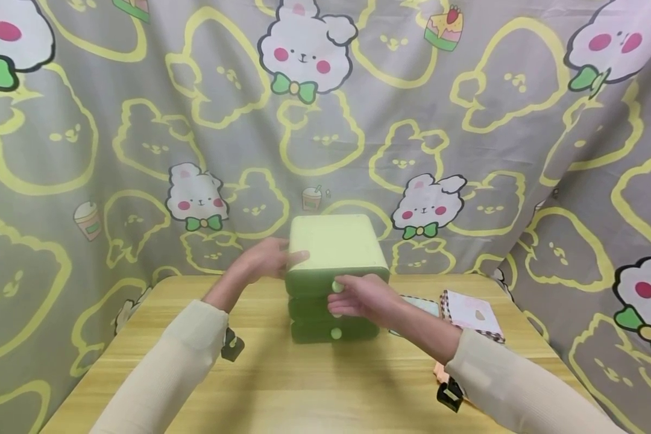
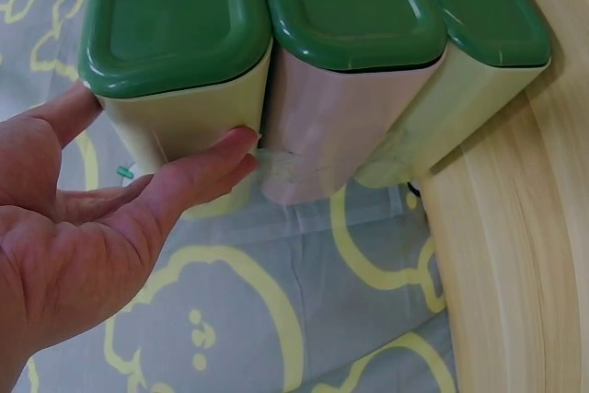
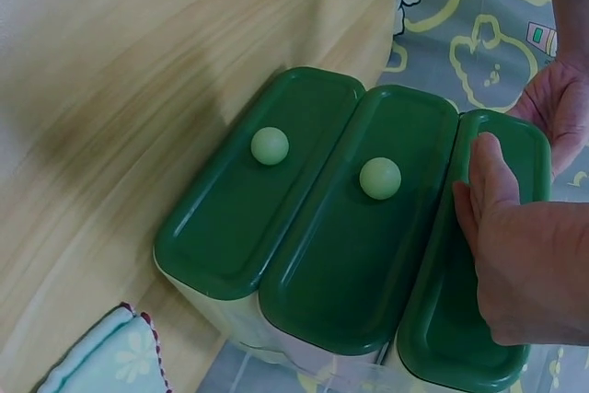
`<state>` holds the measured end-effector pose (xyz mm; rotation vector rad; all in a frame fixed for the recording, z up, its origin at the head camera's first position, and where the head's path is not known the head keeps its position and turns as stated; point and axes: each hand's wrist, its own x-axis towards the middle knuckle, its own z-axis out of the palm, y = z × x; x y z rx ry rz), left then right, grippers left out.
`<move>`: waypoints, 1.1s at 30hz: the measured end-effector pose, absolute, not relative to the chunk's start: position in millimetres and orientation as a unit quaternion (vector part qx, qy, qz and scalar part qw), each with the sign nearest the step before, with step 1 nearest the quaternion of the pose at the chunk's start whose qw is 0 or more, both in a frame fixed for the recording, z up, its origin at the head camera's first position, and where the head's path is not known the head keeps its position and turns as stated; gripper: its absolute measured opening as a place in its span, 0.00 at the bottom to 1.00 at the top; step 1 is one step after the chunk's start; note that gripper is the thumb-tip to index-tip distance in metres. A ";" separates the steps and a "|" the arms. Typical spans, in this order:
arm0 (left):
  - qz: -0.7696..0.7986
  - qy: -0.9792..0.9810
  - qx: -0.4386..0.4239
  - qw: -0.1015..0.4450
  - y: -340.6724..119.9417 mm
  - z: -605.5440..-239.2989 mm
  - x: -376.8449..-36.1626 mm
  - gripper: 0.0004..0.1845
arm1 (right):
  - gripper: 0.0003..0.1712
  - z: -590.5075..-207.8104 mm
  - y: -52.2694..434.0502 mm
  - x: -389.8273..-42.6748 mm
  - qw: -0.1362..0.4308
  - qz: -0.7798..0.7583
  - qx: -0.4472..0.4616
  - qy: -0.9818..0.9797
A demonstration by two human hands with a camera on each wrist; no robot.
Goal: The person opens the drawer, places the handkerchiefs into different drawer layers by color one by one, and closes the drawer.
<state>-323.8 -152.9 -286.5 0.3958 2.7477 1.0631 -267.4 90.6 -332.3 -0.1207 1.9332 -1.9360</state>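
Note:
A small three-drawer storage box (image 1: pixel 333 241) with a pale yellow-green top and dark green drawer fronts stands on the table. My left hand (image 1: pixel 271 256) rests against its upper left side, one digit lying over the top edge; in the left wrist view, straight fingers (image 2: pixel 198 172) touch the side wall by the top drawer. My right hand (image 1: pixel 366 298) is at the top drawer's front and pinches its round pale knob (image 1: pixel 337 286). The right wrist view hides that knob behind the hand, but the middle knob (image 3: pixel 380 179) and bottom knob (image 3: pixel 270 146) show. All three drawers look closed.
Right of the box lie a folded light blue cloth (image 1: pixel 420 304) and a folded pink cloth (image 1: pixel 472 313) with a checked edge. A small orange item (image 1: pixel 440 372) shows beside my right sleeve. A patterned curtain (image 1: pixel 325 150) hangs behind the wooden table (image 1: pixel 304 386).

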 end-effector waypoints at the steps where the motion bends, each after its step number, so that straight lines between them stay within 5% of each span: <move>1: 0.355 0.922 0.132 0.084 -152.8 -286.1 -323.4 0.35 | 0.25 -332.5 90.4 -267.4 0.199 -0.692 -0.042 0.693; 33: 0.359 0.921 0.122 0.093 -151.6 -284.6 -324.5 0.36 | 0.22 -332.8 91.5 -258.6 0.191 -0.695 -0.036 0.692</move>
